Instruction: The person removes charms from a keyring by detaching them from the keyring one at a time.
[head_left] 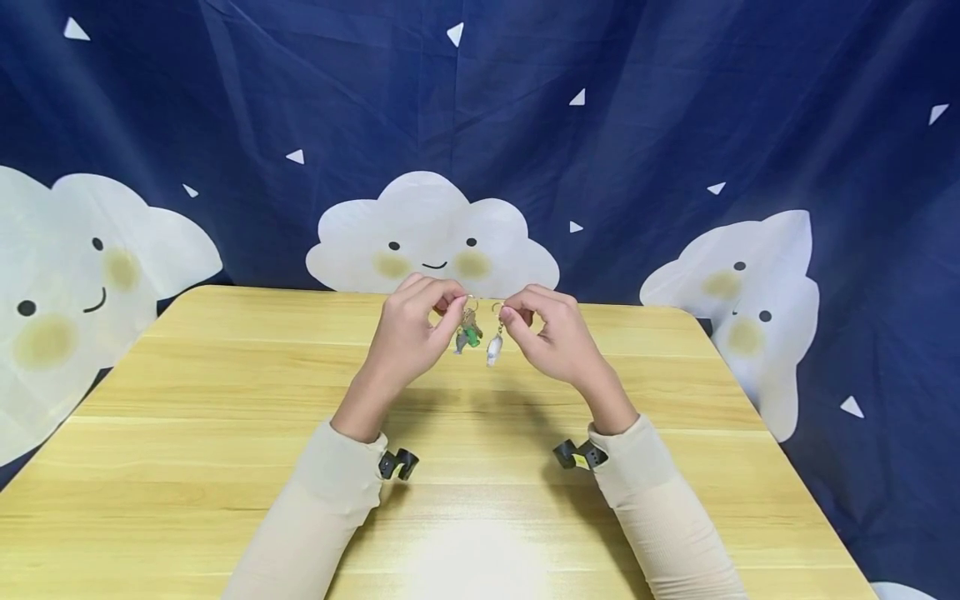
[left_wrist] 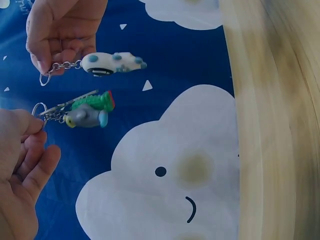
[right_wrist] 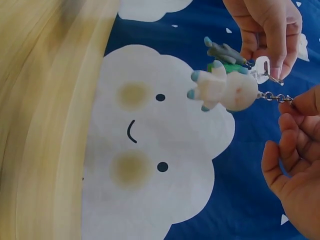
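Hands meet above the table (head_left: 225, 400): left hand (head_left: 408, 337) pinches a ring carrying a key, a green charm (left_wrist: 94, 101) and a grey charm (left_wrist: 86, 118) — right hand (head_left: 551, 337) pinches the chain of a white charm (left_wrist: 112, 62). Rings are half hidden behind fingertips; the charms hang near each other, well clear of the wood.

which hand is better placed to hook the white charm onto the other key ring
Right, probably. The right hand already pinches the white charm by its chain, beside the ring bunch with the green charm that the left hand holds up; the left can just steady it.
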